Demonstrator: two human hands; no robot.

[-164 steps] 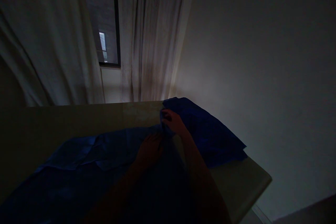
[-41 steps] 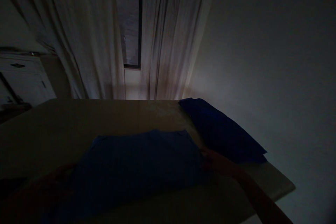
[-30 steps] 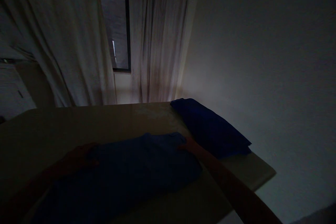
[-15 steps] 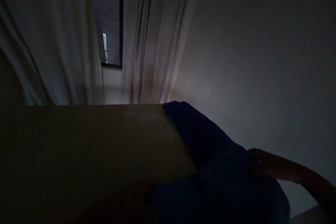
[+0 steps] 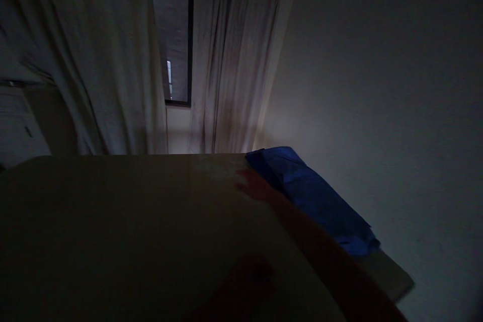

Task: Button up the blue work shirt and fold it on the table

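A stack of folded blue cloths lies along the right edge of the pale table. My right hand reaches across the table and rests against the stack's left side near its far end. Its fingers look stretched out and hold nothing. My left hand is a dim shape low over the near part of the table. Its fingers are lost in the dark.
The room is very dark. Light curtains hang behind the table on both sides of a narrow window. A bare wall runs close along the right. A pale cabinet stands at the far left.
The folded blue cloth that lay in the middle of the table was lifted to the right and now lies on the stack. My right hand has come to the stack's left side.
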